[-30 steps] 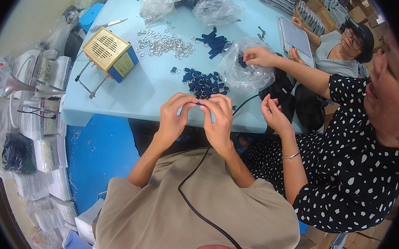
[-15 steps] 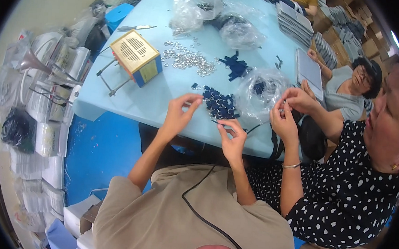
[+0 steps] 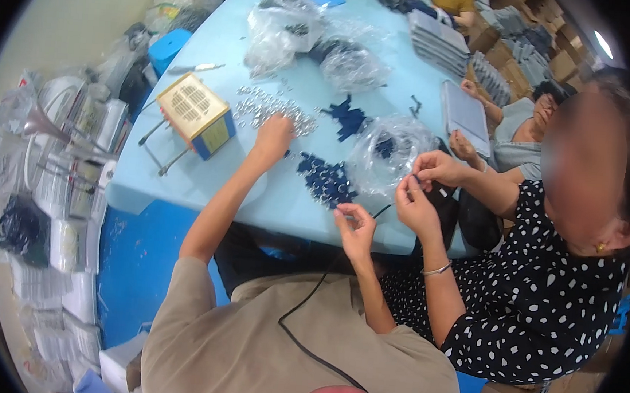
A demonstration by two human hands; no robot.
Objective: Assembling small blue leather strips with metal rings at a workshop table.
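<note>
My left hand (image 3: 274, 137) reaches over the near edge of a pile of small silver metal rings (image 3: 263, 105); its back hides the fingertips. Near the table's front edge, my right hand (image 3: 356, 229) is closed in a pinch, with whatever it may hold too small to make out. Right by those fingertips lies a heap of navy fabric tabs with metal rings (image 3: 327, 179). Further back is a smaller bunch of plain navy fabric strips (image 3: 348, 118).
A wooden-topped box with a round grille (image 3: 195, 111) stands left on the pale blue table (image 3: 148, 185). Clear plastic bags (image 3: 391, 154) lie right and at the back. To my right, a co-worker's hands (image 3: 425, 189) work close by. A black cable (image 3: 296, 305) crosses my lap.
My left hand has moved from beside the navy heap, forward to the ring pile. My right hand stays pinched near the heap. The whole view has shifted slightly.
</note>
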